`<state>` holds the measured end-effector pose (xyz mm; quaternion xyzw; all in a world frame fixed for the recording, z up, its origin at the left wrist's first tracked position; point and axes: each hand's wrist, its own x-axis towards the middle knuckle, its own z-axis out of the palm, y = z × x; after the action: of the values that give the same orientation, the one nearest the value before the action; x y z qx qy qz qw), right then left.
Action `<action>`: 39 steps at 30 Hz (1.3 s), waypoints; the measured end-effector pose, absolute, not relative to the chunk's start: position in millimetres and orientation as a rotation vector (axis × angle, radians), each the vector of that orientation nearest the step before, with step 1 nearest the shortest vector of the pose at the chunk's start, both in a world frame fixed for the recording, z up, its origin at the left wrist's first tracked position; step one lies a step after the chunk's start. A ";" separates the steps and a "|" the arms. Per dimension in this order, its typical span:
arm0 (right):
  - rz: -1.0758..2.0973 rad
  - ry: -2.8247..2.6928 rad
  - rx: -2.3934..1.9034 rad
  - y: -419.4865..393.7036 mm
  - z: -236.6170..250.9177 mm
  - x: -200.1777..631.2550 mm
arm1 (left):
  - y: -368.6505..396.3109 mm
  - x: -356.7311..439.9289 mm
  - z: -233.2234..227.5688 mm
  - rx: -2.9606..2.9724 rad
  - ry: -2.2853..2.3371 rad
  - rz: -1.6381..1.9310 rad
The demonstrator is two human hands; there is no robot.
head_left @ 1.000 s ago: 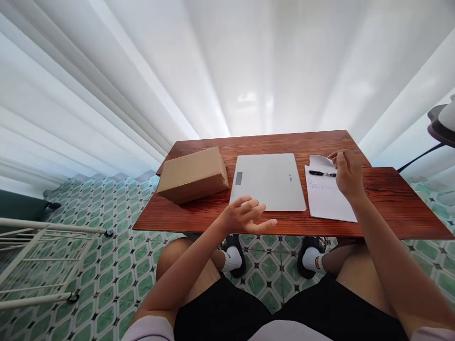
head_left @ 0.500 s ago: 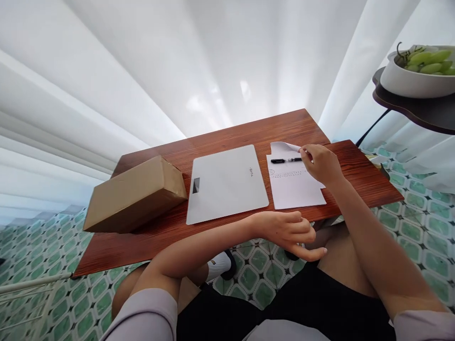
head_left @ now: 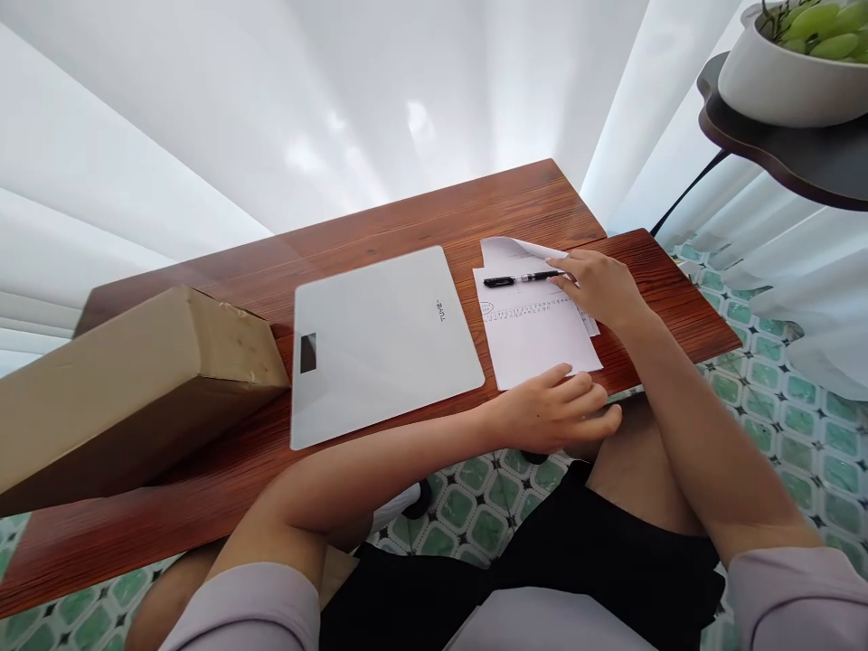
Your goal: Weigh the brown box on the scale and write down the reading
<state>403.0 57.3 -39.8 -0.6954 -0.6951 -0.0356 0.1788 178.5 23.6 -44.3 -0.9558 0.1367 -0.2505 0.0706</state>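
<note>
A black-capped clear pen (head_left: 500,282) lies across a handwritten sheet of paper (head_left: 535,339) on the table. My right hand (head_left: 600,282) is over the sheet's right side, thumb and forefinger apart on either side of the pen's right end. Whether they touch it I cannot tell. Another sheet (head_left: 505,250) lies behind, its far edge curled up. My left hand (head_left: 552,411) is at the table's near edge, fingers loosely bent and apart, holding nothing, its fingertips close to the written sheet's lower edge. A white flat scale (head_left: 386,339) with a dark display lies left of the papers.
A closed cardboard box (head_left: 136,380) sits on the left of the brown wooden table (head_left: 488,203). At the upper right, a white bowl (head_left: 779,86) of green grapes stands on a dark stand (head_left: 806,158). White curtains (head_left: 339,99) hang behind the table.
The view has shifted and come closer to the table. My right thumb and forefinger have spread around the pen's end. My left hand has risen towards the paper, its fingers opening.
</note>
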 end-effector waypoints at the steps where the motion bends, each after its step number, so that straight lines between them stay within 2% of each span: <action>1: -0.098 -1.966 -1.981 56.9 -41.4 404.2 | 23.8 178.0 -45.2 -2.899 0.371 -0.736; 17: -0.297 -1.958 -2.026 50.5 -43.3 400.6 | 24.8 179.9 -50.9 -3.148 0.188 -0.606; 23: -0.385 -1.718 -2.062 45.7 -37.1 402.9 | 26.1 179.3 -51.1 -3.162 0.190 -0.585; 27: -0.175 -1.524 -1.848 39.2 -36.3 404.6 | 25.9 179.7 -51.0 -3.172 0.184 -0.587; 33: 0.619 -1.302 -1.507 33.1 -41.4 391.7 | 25.8 180.7 -49.5 -3.196 0.174 -0.528; 39: 0.720 -1.279 -1.468 31.9 -47.2 392.3 | 26.1 181.1 -49.2 -3.201 0.174 -0.524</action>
<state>392.3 31.9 -47.2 -0.6090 -0.5309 0.2986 0.5081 181.1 26.1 -49.2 -0.9840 0.0534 -0.1611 -0.0534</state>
